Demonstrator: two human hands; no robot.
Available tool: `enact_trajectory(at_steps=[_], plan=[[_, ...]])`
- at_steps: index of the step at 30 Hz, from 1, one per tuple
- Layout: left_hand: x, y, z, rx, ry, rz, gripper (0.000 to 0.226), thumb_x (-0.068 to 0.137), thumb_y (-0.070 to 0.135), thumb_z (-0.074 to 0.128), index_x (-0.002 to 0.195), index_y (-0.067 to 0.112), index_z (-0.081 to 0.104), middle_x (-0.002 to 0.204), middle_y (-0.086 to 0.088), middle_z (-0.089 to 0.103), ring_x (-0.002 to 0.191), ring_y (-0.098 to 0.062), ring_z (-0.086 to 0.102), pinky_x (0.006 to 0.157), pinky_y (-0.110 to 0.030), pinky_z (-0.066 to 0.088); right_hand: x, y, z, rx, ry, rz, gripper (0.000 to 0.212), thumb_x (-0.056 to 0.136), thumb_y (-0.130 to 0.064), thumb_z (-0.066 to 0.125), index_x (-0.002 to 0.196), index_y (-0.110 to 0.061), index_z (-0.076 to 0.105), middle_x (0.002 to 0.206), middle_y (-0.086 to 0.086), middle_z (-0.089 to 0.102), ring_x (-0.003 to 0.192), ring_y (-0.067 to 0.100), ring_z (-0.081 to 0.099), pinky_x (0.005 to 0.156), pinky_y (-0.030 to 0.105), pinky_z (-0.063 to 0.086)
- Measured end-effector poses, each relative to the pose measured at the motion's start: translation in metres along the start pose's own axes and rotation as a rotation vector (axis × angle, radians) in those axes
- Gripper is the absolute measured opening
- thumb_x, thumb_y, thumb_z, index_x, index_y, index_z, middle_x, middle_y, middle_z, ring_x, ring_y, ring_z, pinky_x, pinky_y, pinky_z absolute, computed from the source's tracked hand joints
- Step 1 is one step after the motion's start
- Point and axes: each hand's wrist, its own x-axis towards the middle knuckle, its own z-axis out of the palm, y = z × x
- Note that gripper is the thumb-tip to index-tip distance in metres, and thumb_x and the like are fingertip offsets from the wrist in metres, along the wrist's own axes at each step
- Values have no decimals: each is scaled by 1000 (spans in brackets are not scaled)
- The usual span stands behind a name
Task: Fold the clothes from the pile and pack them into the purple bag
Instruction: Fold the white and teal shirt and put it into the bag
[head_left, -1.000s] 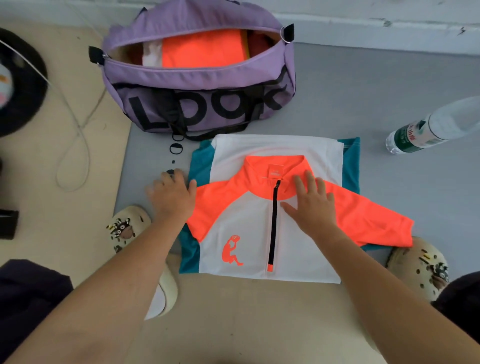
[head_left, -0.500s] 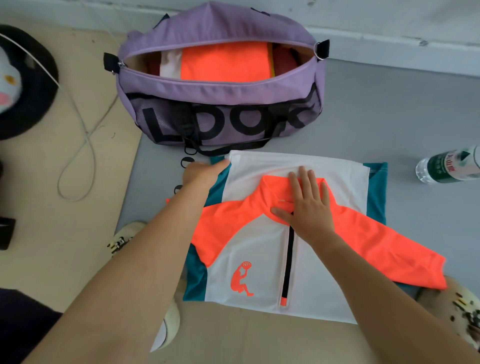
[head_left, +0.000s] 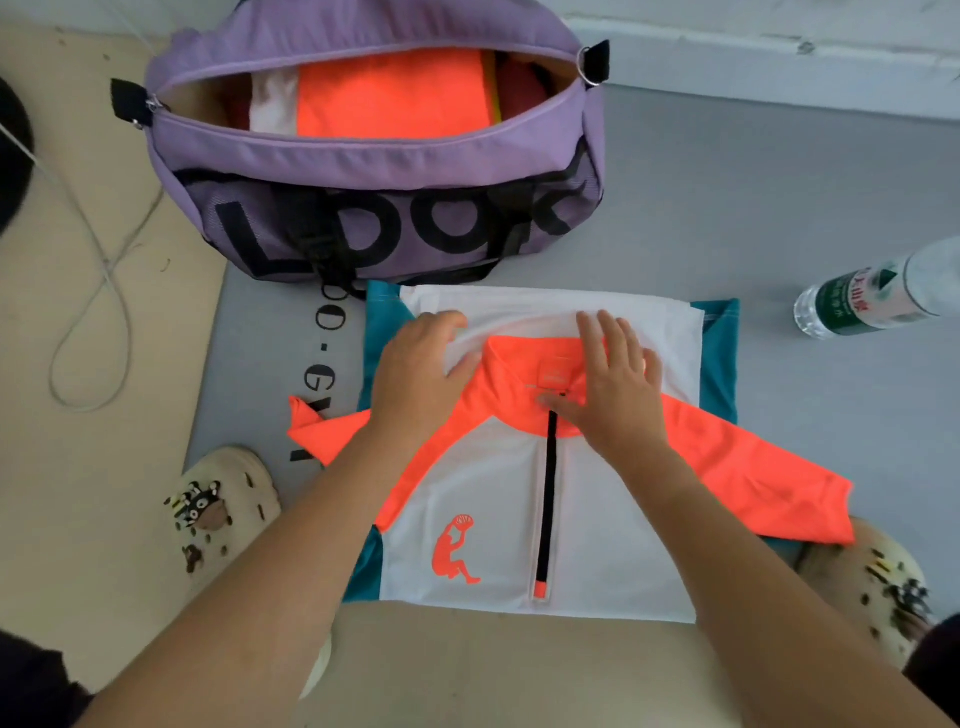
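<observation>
White-and-orange zip shirt (head_left: 519, 519) lies flat just before the open, part-filled purple bag (head_left: 374, 171).

Grey mat (head_left: 753, 208) lies on a beige floor (head_left: 78, 467) against a white wall base (head_left: 779, 57), with a thin white cable (head_left: 104, 291) looped on the floor at left.
</observation>
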Motion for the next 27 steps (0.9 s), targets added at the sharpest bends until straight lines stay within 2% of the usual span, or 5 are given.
enact_trajectory(at_steps=[3, 7, 15, 22, 27], plan=[[-12, 14, 20, 187, -225, -16, 49, 77, 42, 73, 118, 20, 58, 108, -3, 58, 105, -28, 54, 84, -41, 40, -8, 23, -9, 73, 49, 173, 95, 73, -64, 68, 146, -11, 36, 136, 12, 49, 126, 32, 45, 97, 49, 33], [-13, 18, 26, 168, -195, -211, 44, 71, 53, 76, 97, 21, 58, 86, 8, 58, 95, -23, 60, 75, -35, 29, -14, 47, -11, 113, -9, 236, 61, 75, -49, 75, 122, -15, 56, 108, 5, 61, 106, 30, 52, 86, 41, 29], [-13, 14, 17, 179, -293, -343, 35, 71, 48, 79, 72, 18, 60, 88, -1, 53, 92, -26, 53, 82, -38, 38, -13, 54, -18, 233, -137, 270, 21, 75, -23, 74, 76, -14, 56, 86, 1, 44, 92, 29, 48, 76, 33, 25], [-22, 14, 25, -254, -212, -501, 27, 76, 33, 79, 83, 17, 57, 76, 8, 57, 73, -12, 53, 67, -30, 43, -21, 57, -16, 429, -173, 368, 26, 82, -36, 71, 85, -19, 50, 67, -16, 49, 74, 18, 49, 83, 36, 34], [-20, 13, 18, -303, -202, -385, 34, 87, 29, 70, 70, 3, 58, 60, 0, 43, 58, -12, 38, 60, -33, 34, -22, 55, -24, 620, -88, 335, 39, 84, -24, 72, 57, -23, 44, 53, -8, 35, 55, 11, 34, 51, 22, 26]])
